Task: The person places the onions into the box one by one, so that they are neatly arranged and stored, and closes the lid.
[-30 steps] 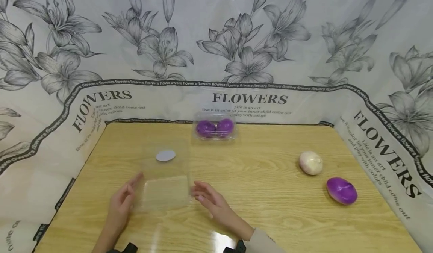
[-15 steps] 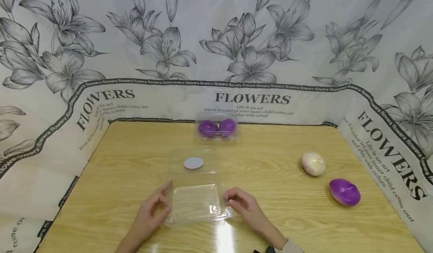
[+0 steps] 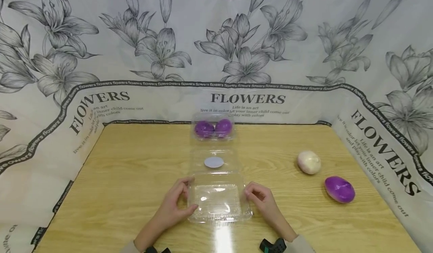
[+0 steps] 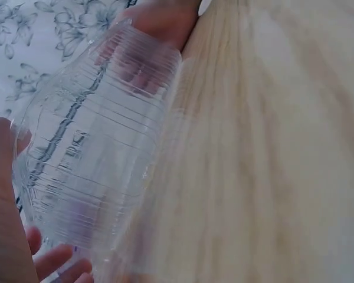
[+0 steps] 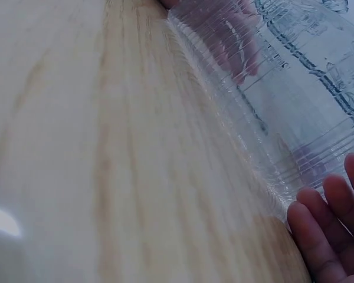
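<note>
While open, clr box (image 3: 220, 202) btwn hands (image 3: 173, 205) (image 3: 264, 198)

The head view looks forward and down from above over the yellow wood-grain surface (image 3: 135, 162); both wrist views sit low and close, tilted, sharing the clear ribbed plastic container (image 3: 219, 200) from opposite sides.

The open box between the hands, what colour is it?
The box is clear, see-through; the head view shows it best.

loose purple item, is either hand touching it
No, the loose purple item lies apart, with left hand and right hand at the open container.
</note>
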Action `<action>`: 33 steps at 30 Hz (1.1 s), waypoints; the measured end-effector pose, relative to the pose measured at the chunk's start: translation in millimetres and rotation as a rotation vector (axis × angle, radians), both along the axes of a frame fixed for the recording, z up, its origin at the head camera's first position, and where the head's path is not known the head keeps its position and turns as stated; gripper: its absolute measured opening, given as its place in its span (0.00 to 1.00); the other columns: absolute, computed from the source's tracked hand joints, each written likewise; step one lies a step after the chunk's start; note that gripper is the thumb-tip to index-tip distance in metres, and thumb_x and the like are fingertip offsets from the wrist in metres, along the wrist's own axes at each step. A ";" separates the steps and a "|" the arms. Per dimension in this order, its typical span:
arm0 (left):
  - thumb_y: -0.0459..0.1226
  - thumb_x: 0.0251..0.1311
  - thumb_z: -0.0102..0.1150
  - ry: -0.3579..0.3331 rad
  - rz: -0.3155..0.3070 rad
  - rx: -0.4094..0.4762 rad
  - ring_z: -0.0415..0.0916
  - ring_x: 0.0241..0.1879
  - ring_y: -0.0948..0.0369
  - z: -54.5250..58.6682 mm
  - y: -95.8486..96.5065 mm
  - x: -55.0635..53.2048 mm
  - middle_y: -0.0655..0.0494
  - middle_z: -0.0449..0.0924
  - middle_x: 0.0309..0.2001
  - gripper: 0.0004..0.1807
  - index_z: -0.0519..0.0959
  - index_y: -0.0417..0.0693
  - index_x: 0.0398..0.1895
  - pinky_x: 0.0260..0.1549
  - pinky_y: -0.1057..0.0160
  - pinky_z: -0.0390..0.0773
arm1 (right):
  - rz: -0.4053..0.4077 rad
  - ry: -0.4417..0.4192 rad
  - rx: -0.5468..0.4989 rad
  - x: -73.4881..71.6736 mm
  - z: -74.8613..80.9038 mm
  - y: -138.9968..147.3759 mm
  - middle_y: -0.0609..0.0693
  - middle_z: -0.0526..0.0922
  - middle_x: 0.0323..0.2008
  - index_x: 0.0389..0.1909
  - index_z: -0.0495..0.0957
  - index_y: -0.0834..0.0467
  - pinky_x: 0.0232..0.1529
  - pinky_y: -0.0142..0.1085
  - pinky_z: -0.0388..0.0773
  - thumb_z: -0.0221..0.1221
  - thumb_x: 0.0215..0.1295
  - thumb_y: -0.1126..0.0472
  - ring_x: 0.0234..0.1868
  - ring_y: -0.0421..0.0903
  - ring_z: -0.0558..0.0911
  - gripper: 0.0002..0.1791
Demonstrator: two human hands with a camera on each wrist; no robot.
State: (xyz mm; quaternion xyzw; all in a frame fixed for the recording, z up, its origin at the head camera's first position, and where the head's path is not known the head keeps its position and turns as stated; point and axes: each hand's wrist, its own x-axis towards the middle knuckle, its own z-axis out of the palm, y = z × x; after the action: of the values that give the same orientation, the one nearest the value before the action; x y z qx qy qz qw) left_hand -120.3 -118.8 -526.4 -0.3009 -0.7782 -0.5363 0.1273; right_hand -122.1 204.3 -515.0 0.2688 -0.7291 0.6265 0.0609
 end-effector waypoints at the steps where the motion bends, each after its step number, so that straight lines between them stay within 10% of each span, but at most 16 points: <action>1: 0.36 0.45 0.75 0.011 0.016 -0.005 0.69 0.62 0.42 0.2 0.0 -0.5 0.40 0.69 0.63 0.24 0.66 0.44 0.34 0.64 0.50 0.70 | 0.005 -0.007 0.001 0.3 -0.6 0.3 0.62 0.78 0.28 0.26 0.75 0.65 0.39 0.30 0.79 0.53 0.67 0.78 0.33 0.54 0.78 0.11; 5: 0.38 0.41 0.77 0.012 0.064 -0.028 0.60 0.68 0.41 1.4 -2.9 0.6 0.39 0.60 0.69 0.34 0.67 0.39 0.50 0.63 0.37 0.66 | 0.048 -0.030 -0.011 2.2 -3.0 -0.2 0.65 0.77 0.29 0.28 0.75 0.66 0.37 0.30 0.80 0.54 0.65 0.80 0.33 0.52 0.77 0.09; 9: 0.41 0.44 0.77 0.006 0.025 -0.056 0.51 0.74 0.42 1.0 -5.6 0.1 0.39 0.54 0.75 0.48 0.63 0.37 0.69 0.71 0.46 0.54 | 0.071 -0.032 -0.009 3.3 -3.1 -0.4 0.65 0.77 0.30 0.29 0.75 0.67 0.36 0.29 0.80 0.54 0.65 0.80 0.33 0.51 0.78 0.08; 12: 0.45 0.47 0.75 -0.002 -0.021 -0.081 0.46 0.76 0.45 -0.2 -6.5 -0.6 0.39 0.51 0.76 0.52 0.59 0.37 0.73 0.73 0.56 0.46 | 0.056 -0.016 -0.001 2.8 -1.9 -0.8 0.64 0.77 0.29 0.29 0.76 0.66 0.36 0.29 0.81 0.54 0.65 0.80 0.32 0.51 0.78 0.09; 17: 0.55 0.44 0.75 0.004 -0.083 -0.099 0.40 0.76 0.41 -0.4 -7.0 -1.8 0.37 0.47 0.77 0.59 0.56 0.36 0.74 0.70 0.39 0.45 | -0.026 -0.003 -0.015 -1.1 0.3 1.1 0.59 0.79 0.25 0.28 0.77 0.64 0.31 0.32 0.81 0.52 0.68 0.78 0.27 0.46 0.79 0.11; 28: 0.51 0.36 0.81 -0.004 -0.112 -0.085 0.37 0.76 0.40 0.4 -3.7 -2.4 0.36 0.46 0.77 0.64 0.55 0.36 0.75 0.70 0.39 0.43 | -0.498 0.021 -0.348 -34.5 33.6 35.3 0.52 0.85 0.32 0.36 0.73 0.82 0.39 0.29 0.83 0.54 0.71 0.73 0.34 0.42 0.84 0.11; 33: 0.51 0.37 0.81 -0.014 -0.118 -0.075 0.37 0.76 0.39 1.5 -5.1 -0.5 0.35 0.45 0.77 0.64 0.54 0.42 0.76 0.69 0.38 0.43 | -0.772 0.093 -0.336 -53.8 58.8 64.6 0.53 0.84 0.40 0.45 0.74 0.78 0.47 0.27 0.78 0.57 0.69 0.71 0.43 0.42 0.81 0.11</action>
State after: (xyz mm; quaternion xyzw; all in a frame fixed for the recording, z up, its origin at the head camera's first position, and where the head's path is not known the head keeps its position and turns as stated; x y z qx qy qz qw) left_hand -120.8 -123.9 -524.9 -0.3470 -0.7795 -0.5155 0.0788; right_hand -175.9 268.9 -456.2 -0.0100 -0.6604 0.6551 0.3669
